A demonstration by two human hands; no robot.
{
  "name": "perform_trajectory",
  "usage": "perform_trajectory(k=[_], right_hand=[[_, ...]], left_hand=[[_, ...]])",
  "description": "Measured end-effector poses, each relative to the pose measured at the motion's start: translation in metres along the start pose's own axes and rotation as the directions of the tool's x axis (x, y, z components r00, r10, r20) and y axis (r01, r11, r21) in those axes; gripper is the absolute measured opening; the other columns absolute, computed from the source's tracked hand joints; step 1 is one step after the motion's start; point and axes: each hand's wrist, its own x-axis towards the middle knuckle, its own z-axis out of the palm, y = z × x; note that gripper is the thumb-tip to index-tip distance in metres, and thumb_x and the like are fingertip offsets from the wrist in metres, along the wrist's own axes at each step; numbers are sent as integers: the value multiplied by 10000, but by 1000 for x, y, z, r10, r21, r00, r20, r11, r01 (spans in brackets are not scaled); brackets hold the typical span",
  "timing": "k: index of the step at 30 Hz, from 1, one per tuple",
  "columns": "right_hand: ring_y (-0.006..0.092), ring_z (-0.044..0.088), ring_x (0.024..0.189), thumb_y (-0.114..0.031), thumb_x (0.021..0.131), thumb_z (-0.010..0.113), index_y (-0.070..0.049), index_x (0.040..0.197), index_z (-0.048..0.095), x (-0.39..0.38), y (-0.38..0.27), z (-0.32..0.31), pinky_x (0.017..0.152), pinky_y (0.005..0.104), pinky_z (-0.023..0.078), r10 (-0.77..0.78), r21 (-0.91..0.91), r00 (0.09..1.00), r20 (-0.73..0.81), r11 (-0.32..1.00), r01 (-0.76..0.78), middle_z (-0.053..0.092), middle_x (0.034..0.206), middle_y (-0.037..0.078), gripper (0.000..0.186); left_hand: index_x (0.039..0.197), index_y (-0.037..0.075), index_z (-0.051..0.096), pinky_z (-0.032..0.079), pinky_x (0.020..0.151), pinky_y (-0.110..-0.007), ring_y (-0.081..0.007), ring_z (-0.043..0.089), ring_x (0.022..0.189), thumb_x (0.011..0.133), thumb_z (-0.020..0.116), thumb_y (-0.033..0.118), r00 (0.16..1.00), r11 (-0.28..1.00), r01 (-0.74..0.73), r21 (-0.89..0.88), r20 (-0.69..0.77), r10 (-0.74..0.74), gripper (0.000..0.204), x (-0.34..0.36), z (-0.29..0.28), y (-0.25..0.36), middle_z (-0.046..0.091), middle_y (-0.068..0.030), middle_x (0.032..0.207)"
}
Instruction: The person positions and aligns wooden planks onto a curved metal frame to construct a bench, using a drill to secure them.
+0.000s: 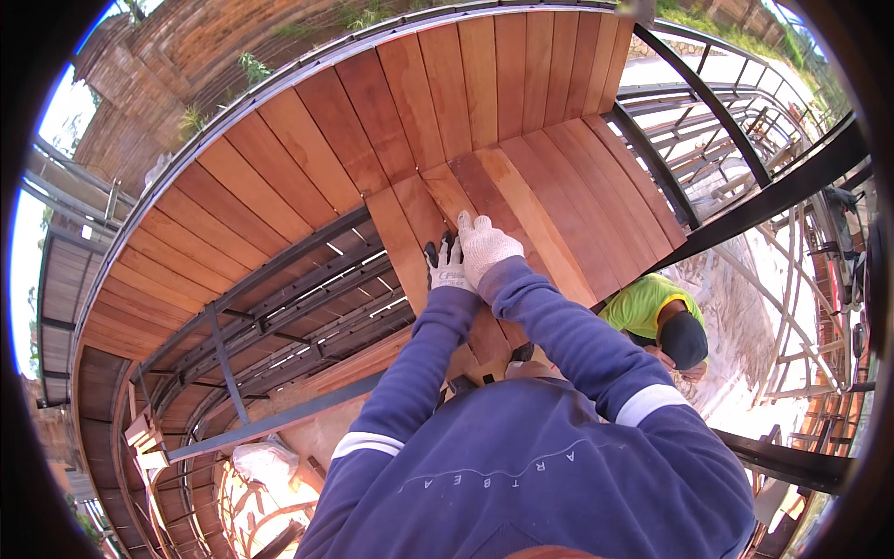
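Note:
My left hand [449, 267], in a grey-and-black glove, rests on reddish wooden planks with its fingers stretched toward the upper board joint. Beside it, my right hand [489, 247], in a white knit glove, presses on a narrow plank [449, 194], its fingers mostly bent; whether they hold anything small is hidden. The planks form a deck section [587, 205] in mixed light and darker tones, lying below a curved row of fitted boards [391, 88].
Dark steel framing [279, 307] shows through gaps at left and continues as beams [708, 224] at right, with openings down to lower ground. A co-worker [652, 317] in a yellow-green shirt and dark cap is bent below the deck's right edge. A brick wall [140, 84] stands beyond.

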Motion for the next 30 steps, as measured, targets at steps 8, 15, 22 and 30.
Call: perform_trajectory(k=[8, 15, 22, 30], right_hand=[[357, 686, 984, -130, 928, 511, -39, 1444, 427, -4, 11, 1, 813, 452, 569, -48, -32, 998, -38, 998, 46, 596, 1190, 227, 531], [348, 691, 984, -143, 943, 495, -27, 1409, 437, -1, 20, -10, 804, 468, 570, -24, -13, 1000, -7, 1000, 24, 598, 1186, 216, 484], [344, 692, 977, -139, 909, 542, -8, 1418, 426, -3, 32, -8, 804, 451, 573, -52, -22, 998, -19, 998, 52, 602, 1180, 213, 538], [352, 672, 1023, -153, 879, 589, 4, 1418, 426, -10, 36, -10, 843, 449, 560, -25, 36, 1000, 10, 999, 24, 610, 1164, 232, 585]], left_hand=[[1518, 139, 396, 26, 1225, -554, -327, 170, 1521, 911, 529, 474, 999, 997, 44, -68, -5, -45, 706, 0, -2, 2, 287, -144, 1613], [1501, 65, 400, 45, 1225, -553, -321, 228, 1504, 908, 536, 454, 997, 997, 38, -68, -59, -42, 722, -2, 1, 1, 341, -156, 1585], [1475, 84, 447, 64, 1221, -573, -345, 265, 1485, 853, 604, 307, 980, 987, 27, -160, -188, -57, 679, 5, 5, 1, 382, -155, 1562], [1477, 94, 450, 78, 1222, -565, -340, 282, 1477, 869, 612, 315, 984, 990, 32, -141, -169, -56, 667, -4, 7, 1, 380, -146, 1563]])
